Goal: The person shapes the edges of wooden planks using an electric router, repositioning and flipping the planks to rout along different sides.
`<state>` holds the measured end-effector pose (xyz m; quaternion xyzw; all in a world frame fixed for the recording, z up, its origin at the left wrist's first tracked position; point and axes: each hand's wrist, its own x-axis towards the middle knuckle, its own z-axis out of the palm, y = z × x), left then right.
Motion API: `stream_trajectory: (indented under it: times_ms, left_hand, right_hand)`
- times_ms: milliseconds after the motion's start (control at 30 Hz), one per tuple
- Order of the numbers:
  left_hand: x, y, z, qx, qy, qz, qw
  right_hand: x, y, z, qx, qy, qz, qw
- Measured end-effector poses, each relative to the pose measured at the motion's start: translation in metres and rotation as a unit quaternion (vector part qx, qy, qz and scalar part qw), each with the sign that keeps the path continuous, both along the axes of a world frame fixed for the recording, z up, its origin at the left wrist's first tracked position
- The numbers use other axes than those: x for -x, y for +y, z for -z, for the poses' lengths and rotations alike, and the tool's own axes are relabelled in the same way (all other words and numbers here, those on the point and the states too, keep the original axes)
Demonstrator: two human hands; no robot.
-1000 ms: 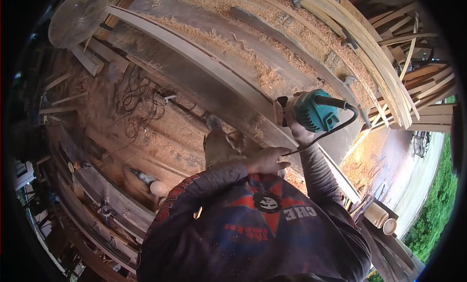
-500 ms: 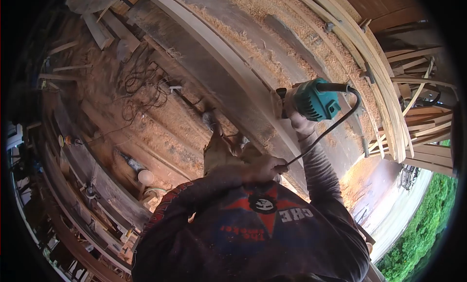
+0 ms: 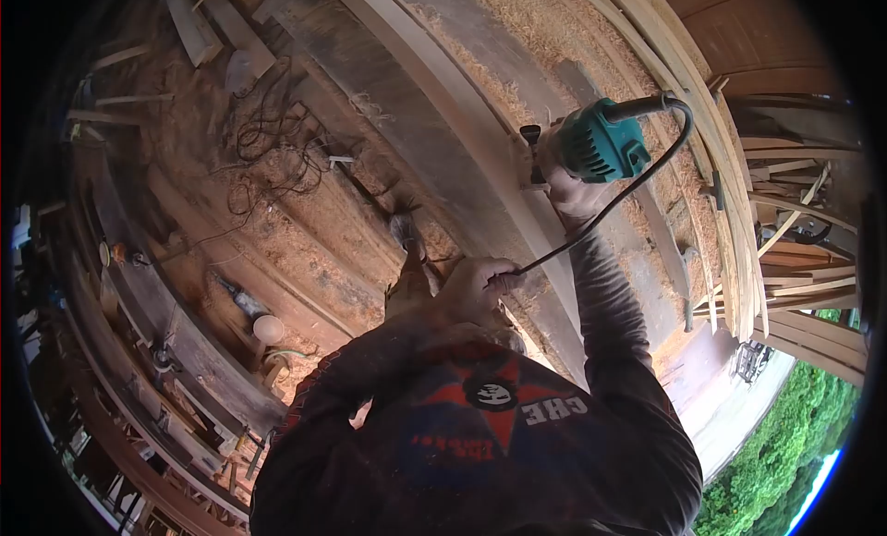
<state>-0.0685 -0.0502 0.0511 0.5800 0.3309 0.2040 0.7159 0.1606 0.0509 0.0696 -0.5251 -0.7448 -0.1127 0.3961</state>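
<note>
The green corded power tool [image 3: 601, 143] rests on a long pale wooden piece [image 3: 443, 83], which runs diagonally across the bench. My right hand [image 3: 575, 192] is wrapped round the tool's lower body, near its base and a black knob. From the tool's top end a black cord [image 3: 637, 180] loops back toward me. The fingers of my left hand [image 3: 485, 282] are closed on that cord, in front of my chest. A wide dark board [image 3: 388, 102] lies alongside the pale piece. The contact under the tool's base is hidden.
Shavings and thin strips [image 3: 730, 231] lie at the right, near a hammer [image 3: 687, 277]. Tangled cable [image 3: 263, 129] lies on the dusty floor at the left, with another power tool [image 3: 242, 300] and a round pale container [image 3: 269, 329]. Planks are stacked at the far left.
The tool and my right hand have moved up in view, along the pale piece. My left hand has shifted left and up with the cord. The whole view has turned.
</note>
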Motion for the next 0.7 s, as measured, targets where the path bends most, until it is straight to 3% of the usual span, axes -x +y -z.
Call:
stream_trajectory:
  times_ms: [100,167,300,367,433,700]
  left_hand:
    - [0.023,0.027,-0.005,-0.018,0.019,-0.045,0.999]
    - [0.036,0.044,-0.002,-0.031,0.037,-0.056,0.997]
    - [0.06,0.075,0.011,-0.013,0.058,-0.093,0.994]
    - [0.069,0.088,0.015,-0.008,0.067,-0.106,0.992]
    - [0.078,0.101,0.02,-0.11,0.05,-0.18,0.976]
    - [0.126,0.149,0.0,-0.15,0.066,-0.185,0.969]
  right_hand:
    - [0.021,0.026,-0.014,0.08,0.101,-0.044,0.991]
    - [0.034,0.046,-0.017,0.149,0.313,-0.036,0.937]
    - [0.057,0.092,-0.019,0.157,0.313,0.02,0.937]
    - [0.068,0.108,-0.023,0.139,0.331,-0.023,0.933]
    - [0.078,0.125,-0.018,0.151,0.384,-0.027,0.911]
    - [0.104,0.198,-0.009,0.135,0.417,-0.035,0.898]
